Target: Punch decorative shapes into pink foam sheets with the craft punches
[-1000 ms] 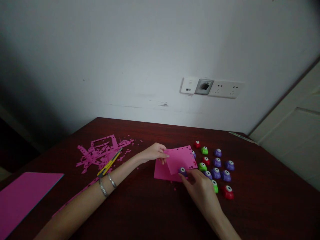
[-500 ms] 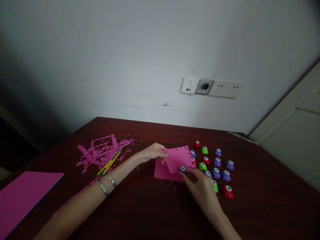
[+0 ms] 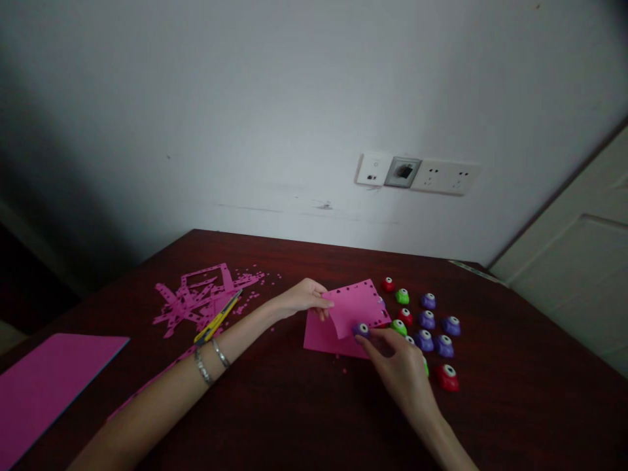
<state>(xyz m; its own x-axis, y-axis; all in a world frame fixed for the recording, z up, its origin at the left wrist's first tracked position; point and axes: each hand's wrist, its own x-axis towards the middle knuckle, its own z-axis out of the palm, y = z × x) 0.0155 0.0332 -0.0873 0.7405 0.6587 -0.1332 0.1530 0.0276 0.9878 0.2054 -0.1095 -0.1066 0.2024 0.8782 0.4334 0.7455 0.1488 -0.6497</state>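
My left hand (image 3: 308, 299) pinches the left corner of a pink paper sheet (image 3: 354, 306) with small holes punched along its far and right edges. Between the fingers of my right hand (image 3: 396, 353) is a purple craft punch (image 3: 362, 330) with a white and black button, held at the sheet's near edge. Whether the paper sits inside the punch's slot, I cannot tell. Beneath the sheet lies another pink paper (image 3: 318, 338) on the table. Several red, green and purple punches, among them a red punch (image 3: 447, 377), stand to the right, some partly hidden by my right hand.
Pink paper scraps (image 3: 196, 304) and tiny punched bits lie at the left. A yellow utility knife (image 3: 218, 318) rests beside them, near my left forearm. A larger pink sheet (image 3: 53, 386) lies at the table's left. Behind the table (image 3: 275, 405) is a wall with sockets (image 3: 444, 177).
The held sheet has tilted a little, its right side shifting slightly right. My right hand and the purple craft punch have moved slightly right. The left hand keeps its pinch.
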